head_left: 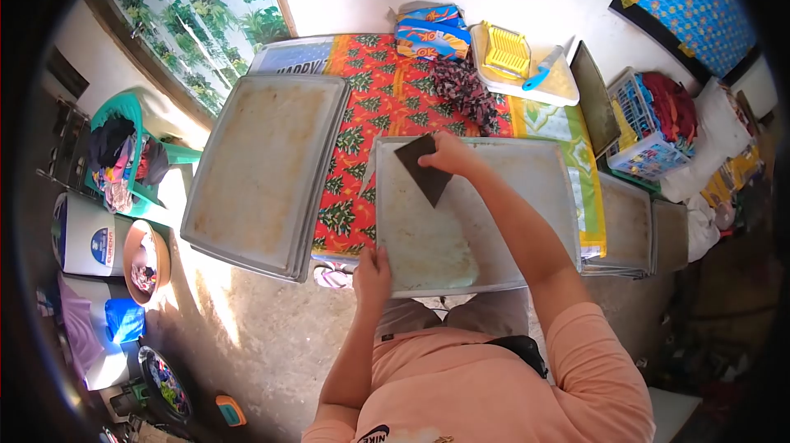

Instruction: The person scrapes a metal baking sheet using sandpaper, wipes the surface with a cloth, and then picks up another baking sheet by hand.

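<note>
In front of me a metal baking tray (pixel 518 196) lies at the table's near edge, its surface marked by a paler, wet-looking patch at the lower left. My right hand (pixel 445 153) pinches a dark, flat, stiff-looking piece (pixel 421 170) with straight edges and a pointed corner, held over the tray's upper left part. At the tray's lower left rim, my left hand (pixel 372 274) is closed on the edge. A stack of stained baking trays (pixel 259 163) rests on the table to the left.
A Christmas-tree tablecloth (pixel 336 216) covers the table. Behind lie a dark patterned cloth (pixel 462 89), blue packs (pixel 429 35) and a white container (pixel 555 90) with a yellow rack (pixel 505 52) and blue-handled tool (pixel 543 69). More trays (pixel 621 225) are stacked at right.
</note>
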Motion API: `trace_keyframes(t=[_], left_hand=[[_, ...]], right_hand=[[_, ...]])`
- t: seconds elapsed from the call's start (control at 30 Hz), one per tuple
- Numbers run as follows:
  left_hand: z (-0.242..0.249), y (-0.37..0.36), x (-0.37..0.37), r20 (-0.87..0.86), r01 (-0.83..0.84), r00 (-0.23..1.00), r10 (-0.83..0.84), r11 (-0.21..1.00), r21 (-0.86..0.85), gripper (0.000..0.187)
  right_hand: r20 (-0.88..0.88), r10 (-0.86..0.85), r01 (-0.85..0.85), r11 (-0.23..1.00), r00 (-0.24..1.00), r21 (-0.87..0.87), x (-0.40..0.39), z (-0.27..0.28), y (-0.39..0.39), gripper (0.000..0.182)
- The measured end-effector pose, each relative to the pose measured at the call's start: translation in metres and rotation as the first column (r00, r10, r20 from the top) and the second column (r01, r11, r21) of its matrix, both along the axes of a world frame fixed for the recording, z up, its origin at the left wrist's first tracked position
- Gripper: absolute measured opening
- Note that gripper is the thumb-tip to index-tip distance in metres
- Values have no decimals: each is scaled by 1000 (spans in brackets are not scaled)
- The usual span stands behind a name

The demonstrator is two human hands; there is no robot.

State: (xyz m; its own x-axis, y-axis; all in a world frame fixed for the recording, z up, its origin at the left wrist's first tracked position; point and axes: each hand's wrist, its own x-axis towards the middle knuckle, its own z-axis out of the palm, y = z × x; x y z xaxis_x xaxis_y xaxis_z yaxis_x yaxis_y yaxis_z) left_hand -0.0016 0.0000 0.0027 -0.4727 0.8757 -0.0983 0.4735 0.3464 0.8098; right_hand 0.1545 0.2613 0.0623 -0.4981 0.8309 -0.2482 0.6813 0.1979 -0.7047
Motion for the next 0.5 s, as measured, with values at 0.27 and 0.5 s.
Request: trace_keyframes(t=[0.27,0.5], left_hand=[[-1,0,0,12,8,1000,-8,1000,13,32],[1,2,3,-9,-9,1000,9,1000,5,32]], right_hand=[[-363,-208,140,969,908,-205,69,-9,-14,42],[-125,-188,178,980,974,-85,92,-19,-22,38]])
